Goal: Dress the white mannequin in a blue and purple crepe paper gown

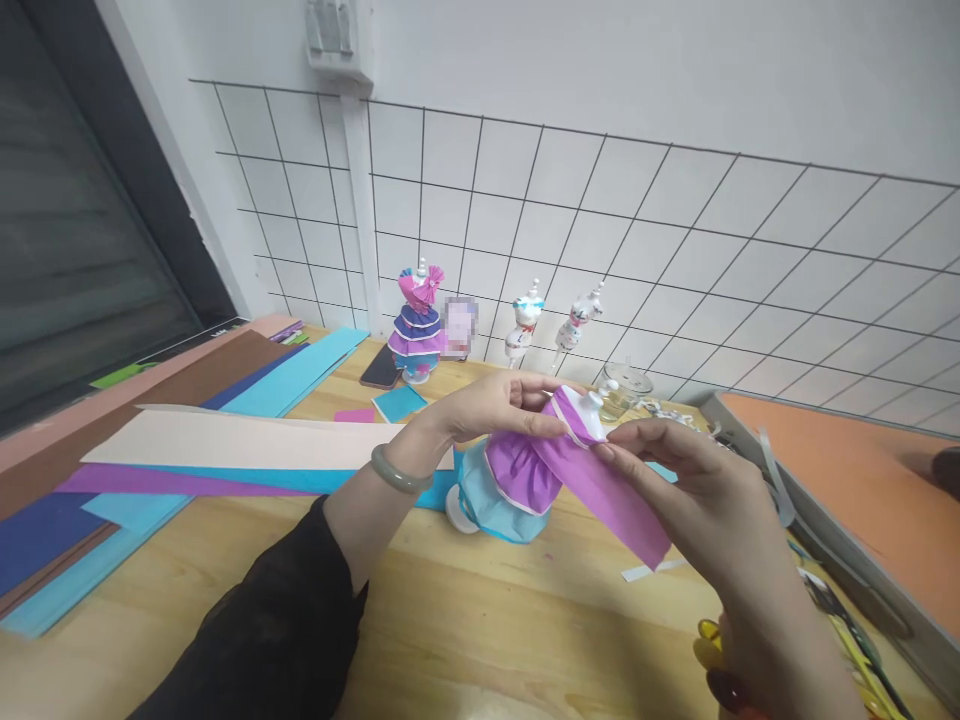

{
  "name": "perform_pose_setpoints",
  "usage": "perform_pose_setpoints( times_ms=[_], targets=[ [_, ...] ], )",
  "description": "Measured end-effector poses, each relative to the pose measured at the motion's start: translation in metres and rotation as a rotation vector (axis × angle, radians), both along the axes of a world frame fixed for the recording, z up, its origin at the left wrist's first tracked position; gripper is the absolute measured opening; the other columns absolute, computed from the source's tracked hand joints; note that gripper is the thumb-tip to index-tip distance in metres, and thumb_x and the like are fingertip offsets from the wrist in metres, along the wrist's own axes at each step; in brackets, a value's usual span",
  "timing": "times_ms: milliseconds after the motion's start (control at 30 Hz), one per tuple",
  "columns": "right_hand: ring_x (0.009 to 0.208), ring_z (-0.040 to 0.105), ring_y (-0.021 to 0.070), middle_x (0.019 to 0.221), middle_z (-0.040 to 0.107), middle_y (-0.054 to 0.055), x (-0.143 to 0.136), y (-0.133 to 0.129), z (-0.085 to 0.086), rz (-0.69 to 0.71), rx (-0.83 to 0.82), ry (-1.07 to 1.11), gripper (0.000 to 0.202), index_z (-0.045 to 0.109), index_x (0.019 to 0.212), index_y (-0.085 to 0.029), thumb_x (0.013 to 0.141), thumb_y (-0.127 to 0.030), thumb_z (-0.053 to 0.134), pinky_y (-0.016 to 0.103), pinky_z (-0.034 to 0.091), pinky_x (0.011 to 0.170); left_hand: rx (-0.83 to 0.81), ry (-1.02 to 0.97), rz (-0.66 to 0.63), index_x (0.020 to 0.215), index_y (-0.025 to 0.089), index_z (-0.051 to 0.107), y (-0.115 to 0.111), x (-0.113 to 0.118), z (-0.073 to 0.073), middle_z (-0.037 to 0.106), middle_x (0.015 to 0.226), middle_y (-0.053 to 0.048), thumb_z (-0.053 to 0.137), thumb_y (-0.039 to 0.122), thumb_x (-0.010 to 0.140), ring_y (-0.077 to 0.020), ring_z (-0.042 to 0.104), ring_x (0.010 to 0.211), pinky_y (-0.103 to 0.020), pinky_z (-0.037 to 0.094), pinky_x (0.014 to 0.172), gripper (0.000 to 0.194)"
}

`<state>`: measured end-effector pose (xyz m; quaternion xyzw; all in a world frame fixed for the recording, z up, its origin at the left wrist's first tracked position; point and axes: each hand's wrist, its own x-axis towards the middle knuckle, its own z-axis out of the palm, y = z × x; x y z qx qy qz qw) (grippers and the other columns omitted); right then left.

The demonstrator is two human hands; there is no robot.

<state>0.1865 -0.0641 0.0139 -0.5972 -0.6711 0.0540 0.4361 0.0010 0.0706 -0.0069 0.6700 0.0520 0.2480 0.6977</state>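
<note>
A small white mannequin (592,405) leans to the right over the table, its round base (460,508) toward the left. It wears a skirt with a light blue lower layer (499,495) and a gathered purple layer (521,470). A purple strip (619,500) runs across its chest and hangs down on the right. My left hand (510,405), with a bangle on the wrist, is closed around the mannequin's upper body. The thumb and fingers of my right hand (675,465) pinch the purple strip near the mannequin's shoulder.
Coloured paper sheets (247,440) lie across the left. A dressed mannequin (418,325), a phone (380,367), two more mannequins (526,325) and a clear container (626,385) stand or lie behind. Yellow-handled scissors (709,645) sit by my right wrist, beside an orange-bottomed tray (847,480).
</note>
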Motion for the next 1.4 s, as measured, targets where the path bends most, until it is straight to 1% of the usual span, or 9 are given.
perform_pose_setpoints(
  times_ms=[133, 300, 367, 500, 733, 933, 1133, 1267, 1400],
  targets=[
    [0.071, 0.069, 0.0179, 0.080, 0.073, 0.003, 0.002, 0.000, -0.001, -0.005, -0.011, 0.041, 0.023, 0.069, 0.090, -0.024, 0.079, -0.044, 0.070, 0.022, 0.053, 0.049, 0.039, 0.003, -0.054, 0.134, 0.027, 0.053, 0.000, 0.001, -0.001, 0.067, 0.120, -0.008, 0.082, 0.022, 0.068, -0.0192, 0.060, 0.118, -0.033, 0.049, 0.097, 0.072],
    [0.075, 0.070, 0.0191, 0.092, 0.074, 0.006, 0.006, 0.000, -0.004, 0.016, 0.027, 0.009, 0.024, 0.069, 0.096, -0.025, 0.080, -0.043, 0.068, 0.020, 0.049, 0.041, 0.111, -0.002, -0.087, 0.138, 0.027, 0.048, 0.001, 0.002, -0.002, 0.059, 0.133, -0.008, 0.083, 0.025, 0.066, -0.0223, 0.049, 0.131, -0.037, 0.045, 0.104, 0.081],
    [0.078, 0.070, 0.0194, 0.095, 0.074, 0.005, 0.008, 0.000, -0.006, 0.016, 0.041, -0.011, 0.023, 0.070, 0.095, -0.026, 0.079, -0.043, 0.069, 0.020, 0.050, 0.042, 0.134, -0.003, -0.107, 0.139, 0.028, 0.047, 0.001, 0.001, -0.001, 0.056, 0.137, -0.007, 0.081, 0.033, 0.070, -0.0227, 0.046, 0.134, -0.038, 0.041, 0.108, 0.077],
    [0.079, 0.071, 0.0198, 0.090, 0.074, 0.003, 0.011, 0.001, -0.006, 0.001, 0.057, -0.031, 0.024, 0.071, 0.095, -0.027, 0.078, -0.043, 0.071, 0.021, 0.053, 0.046, 0.150, 0.023, -0.081, 0.136, 0.029, 0.051, 0.003, -0.003, 0.000, 0.050, 0.143, -0.005, 0.059, 0.051, 0.086, -0.0214, 0.040, 0.138, -0.038, 0.032, 0.114, 0.055],
    [0.081, 0.071, 0.0206, 0.090, 0.075, 0.003, 0.013, 0.003, -0.006, 0.019, 0.022, -0.040, 0.023, 0.072, 0.097, -0.027, 0.080, -0.042, 0.069, 0.025, 0.058, 0.058, 0.078, 0.049, -0.094, 0.137, 0.033, 0.049, 0.007, -0.003, -0.007, 0.056, 0.137, -0.003, 0.072, 0.040, 0.079, -0.0212, 0.045, 0.134, -0.037, 0.038, 0.110, 0.063],
    [0.083, 0.071, 0.0231, 0.093, 0.075, 0.004, 0.015, 0.001, -0.004, -0.020, -0.017, -0.056, 0.027, 0.072, 0.098, -0.027, 0.080, -0.046, 0.068, 0.030, 0.058, 0.063, 0.062, 0.013, -0.149, 0.136, 0.029, 0.051, 0.011, -0.001, -0.007, 0.060, 0.131, -0.007, 0.083, 0.027, 0.066, -0.0229, 0.051, 0.129, -0.038, 0.041, 0.107, 0.077],
    [0.082, 0.070, 0.0207, 0.091, 0.074, 0.003, 0.020, 0.006, -0.008, -0.004, -0.016, -0.040, 0.024, 0.072, 0.095, -0.027, 0.080, -0.046, 0.067, 0.029, 0.057, 0.066, 0.081, 0.002, -0.061, 0.126, 0.027, 0.062, 0.008, -0.003, -0.006, 0.064, 0.125, -0.007, 0.074, 0.043, 0.076, -0.0213, 0.054, 0.123, -0.037, 0.042, 0.104, 0.054],
    [0.082, 0.069, 0.0218, 0.091, 0.074, 0.004, 0.022, 0.009, -0.009, 0.008, -0.016, -0.026, 0.025, 0.072, 0.092, -0.026, 0.079, -0.047, 0.067, 0.033, 0.057, 0.069, 0.102, -0.020, -0.014, 0.116, 0.024, 0.068, 0.005, -0.001, -0.006, 0.068, 0.113, -0.005, 0.072, 0.039, 0.078, -0.0178, 0.060, 0.109, -0.034, 0.045, 0.098, 0.041],
    [0.083, 0.069, 0.0231, 0.090, 0.074, 0.004, 0.022, 0.008, -0.008, -0.002, -0.025, -0.032, 0.025, 0.072, 0.092, -0.026, 0.079, -0.047, 0.066, 0.034, 0.057, 0.068, 0.080, -0.034, -0.019, 0.111, 0.022, 0.070, 0.006, 0.001, -0.007, 0.069, 0.108, -0.005, 0.073, 0.037, 0.078, -0.0156, 0.062, 0.103, -0.032, 0.046, 0.095, 0.037]
  ],
)
